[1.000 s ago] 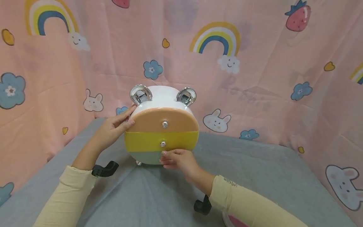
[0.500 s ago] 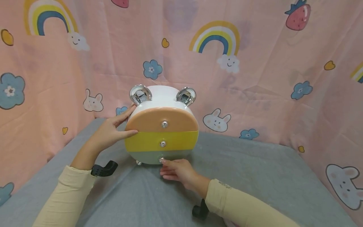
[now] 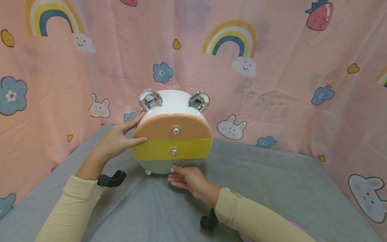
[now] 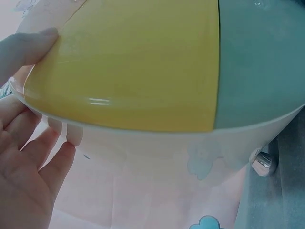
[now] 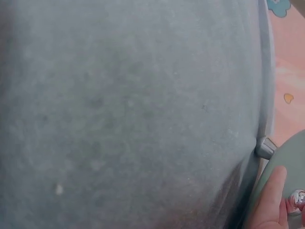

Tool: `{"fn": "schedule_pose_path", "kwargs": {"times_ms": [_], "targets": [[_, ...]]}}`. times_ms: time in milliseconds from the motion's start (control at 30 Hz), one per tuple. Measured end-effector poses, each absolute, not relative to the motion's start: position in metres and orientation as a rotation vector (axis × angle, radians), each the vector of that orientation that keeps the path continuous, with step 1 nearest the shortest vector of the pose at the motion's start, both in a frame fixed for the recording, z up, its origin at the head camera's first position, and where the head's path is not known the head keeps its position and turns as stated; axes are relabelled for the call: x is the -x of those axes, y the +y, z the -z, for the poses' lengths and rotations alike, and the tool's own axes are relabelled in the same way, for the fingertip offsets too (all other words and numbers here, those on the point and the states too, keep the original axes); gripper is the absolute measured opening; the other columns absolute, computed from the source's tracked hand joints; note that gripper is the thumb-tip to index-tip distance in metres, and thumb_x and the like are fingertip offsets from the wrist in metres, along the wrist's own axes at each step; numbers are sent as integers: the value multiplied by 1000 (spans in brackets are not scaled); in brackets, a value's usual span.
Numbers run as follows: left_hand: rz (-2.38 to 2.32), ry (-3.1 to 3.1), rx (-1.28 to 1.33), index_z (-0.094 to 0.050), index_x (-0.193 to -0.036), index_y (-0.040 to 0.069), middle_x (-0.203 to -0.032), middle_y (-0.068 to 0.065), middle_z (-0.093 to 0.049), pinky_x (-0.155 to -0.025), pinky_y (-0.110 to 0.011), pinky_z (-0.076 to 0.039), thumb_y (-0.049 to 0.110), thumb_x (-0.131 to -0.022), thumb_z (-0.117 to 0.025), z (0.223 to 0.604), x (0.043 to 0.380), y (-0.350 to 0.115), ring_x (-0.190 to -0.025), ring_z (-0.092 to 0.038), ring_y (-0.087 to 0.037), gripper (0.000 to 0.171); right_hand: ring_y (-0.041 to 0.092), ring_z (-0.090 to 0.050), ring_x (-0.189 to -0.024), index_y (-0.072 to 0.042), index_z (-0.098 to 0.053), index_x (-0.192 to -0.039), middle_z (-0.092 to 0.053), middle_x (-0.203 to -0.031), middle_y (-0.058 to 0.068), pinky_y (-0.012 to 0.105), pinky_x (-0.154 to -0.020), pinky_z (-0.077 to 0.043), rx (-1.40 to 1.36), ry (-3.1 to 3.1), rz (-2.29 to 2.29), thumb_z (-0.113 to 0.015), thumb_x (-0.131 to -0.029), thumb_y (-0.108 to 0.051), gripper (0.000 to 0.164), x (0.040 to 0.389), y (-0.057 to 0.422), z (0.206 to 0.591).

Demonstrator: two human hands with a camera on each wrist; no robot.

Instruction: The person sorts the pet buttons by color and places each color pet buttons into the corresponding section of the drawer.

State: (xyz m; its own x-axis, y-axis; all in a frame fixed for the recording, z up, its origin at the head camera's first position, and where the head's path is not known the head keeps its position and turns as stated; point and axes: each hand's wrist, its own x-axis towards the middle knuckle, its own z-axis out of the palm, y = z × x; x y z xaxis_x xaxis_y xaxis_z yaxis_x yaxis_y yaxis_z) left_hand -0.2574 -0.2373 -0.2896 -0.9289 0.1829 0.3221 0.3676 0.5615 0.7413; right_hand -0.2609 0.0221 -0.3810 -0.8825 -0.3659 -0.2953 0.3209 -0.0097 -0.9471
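Observation:
A small round-fronted drawer cabinet (image 3: 173, 101) with two shiny silver ears stands on the grey cloth. Its front has an orange drawer (image 3: 157, 126), a yellow drawer (image 3: 157, 149) and a grey-green drawer (image 3: 154, 166), each with a silver knob. My left hand (image 3: 116, 141) holds the cabinet's left side, thumb on the front and fingers along the white side wall, as the left wrist view shows. With thumb and forefinger my right hand (image 3: 191, 181) pinches the bottom drawer knob (image 5: 299, 198); its other fingers extend below. All drawer fronts sit flush.
Grey cloth (image 3: 272, 188) covers the table. A pink curtain (image 3: 287, 67) printed with rainbows and rabbits hangs behind and at the sides. Something pink and white (image 3: 297, 224) shows partly behind the right sleeve. Short silver feet (image 4: 263, 164) lift the cabinet.
My left thumb has shifted down from the orange drawer to the orange-yellow seam. The right hand has moved slightly lower and left, uncovering the bottom knob. The cabinet stays in place.

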Motion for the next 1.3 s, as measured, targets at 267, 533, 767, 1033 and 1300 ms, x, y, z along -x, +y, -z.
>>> {"fn": "schedule_pose_path", "kwargs": {"times_ms": [267, 533, 767, 1033, 1300], "targets": [[1284, -2603, 457, -29, -154, 40, -164, 8, -25, -119, -65, -23, 34, -88, -76, 289, 257, -237, -153, -26, -29, 82, 15, -74, -85, 9, -65, -116, -76, -93, 10, 31, -83, -62, 31, 1834, 1956, -64, -98, -24, 37, 261, 23, 384], [1218, -2620, 453, -28, -154, 43, -164, 9, -25, -118, -67, -25, 38, -88, -76, 290, 259, -237, -151, -29, -30, 82, 15, -74, -83, 8, -67, -116, -76, -90, 9, 32, -82, -62, 28, 1853, 1970, -67, -96, -24, 38, 259, 25, 385], [1224, -2607, 448, -29, -154, 42, -164, 8, -27, -118, -67, -24, 36, -88, -76, 288, 258, -237, -151, -30, -31, 82, 15, -74, -82, 9, -67, -114, -76, -91, 12, 31, -81, -63, 40, 1836, 1950, -67, -96, -23, 37, 247, 29, 384], [1207, -2625, 440, -27, -155, 41, -164, 7, -26, -117, -68, -25, 38, -88, -76, 288, 256, -237, -151, -30, -32, 83, 14, -74, -82, 7, -68, -114, -77, -92, 11, 31, -81, -63, 39, 1829, 1900, -67, -96, -25, 37, 232, 35, 384], [1198, -2644, 427, -25, -155, 42, -164, 7, -26, -115, -71, -24, 40, -87, -76, 287, 256, -237, -151, -30, -33, 85, 11, -72, -79, 11, -67, -114, -75, -86, 6, 29, -80, -63, 59, 1788, 1905, -66, -96, -19, 35, 215, 40, 386]]}}
